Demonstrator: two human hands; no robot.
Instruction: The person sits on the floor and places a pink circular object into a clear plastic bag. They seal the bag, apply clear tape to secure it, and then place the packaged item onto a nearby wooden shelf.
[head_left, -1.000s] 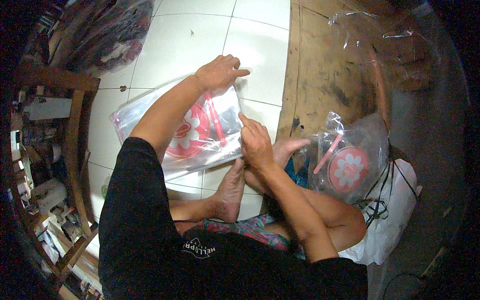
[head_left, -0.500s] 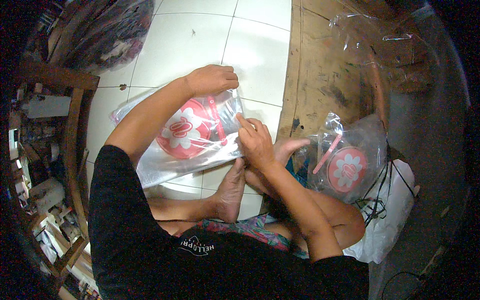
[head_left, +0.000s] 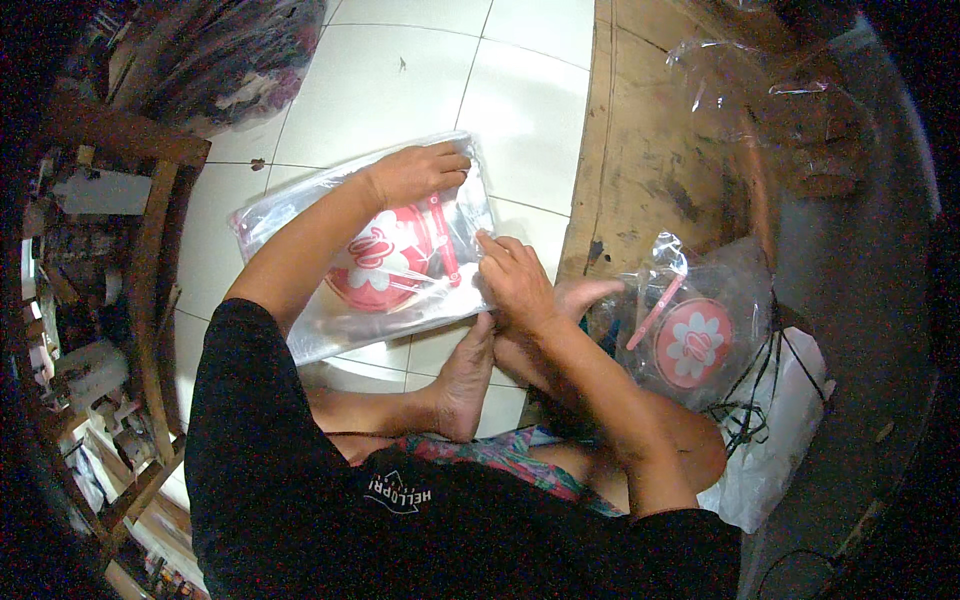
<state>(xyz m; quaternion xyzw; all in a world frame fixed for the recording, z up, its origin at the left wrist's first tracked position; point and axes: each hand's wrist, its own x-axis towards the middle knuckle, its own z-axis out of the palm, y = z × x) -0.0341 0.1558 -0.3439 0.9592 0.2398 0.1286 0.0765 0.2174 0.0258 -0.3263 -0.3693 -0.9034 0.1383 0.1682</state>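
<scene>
A flat, shiny clear plastic bag (head_left: 330, 335) lies on the tiles before me. In it or under it shows a round pink piece with a white flower (head_left: 375, 285), and beside that a narrow pink strip (head_left: 443, 240). My left hand (head_left: 420, 172) rests across the bag's far right part, fingers lying on the plastic. At the bag's right edge, my right hand (head_left: 515, 280) is closed with the plastic edge at its fingertips. To the right is another clear bag (head_left: 745, 290) with a similar round pink flower piece (head_left: 693, 343) and pink strip (head_left: 655, 310).
A brown cardboard sheet (head_left: 630, 150) covers the floor at right, with loose clear plastic (head_left: 720, 75) at its far end. Black cords (head_left: 750, 410) lie over a white bag (head_left: 775, 450). A wooden frame shelf (head_left: 155, 290) stands left. My bare foot (head_left: 465, 385) is near the bag.
My left hand has gone from gripping the bag's far right corner to lying on the plastic, whose far edge now shows beyond it. My right hand stays at the right edge.
</scene>
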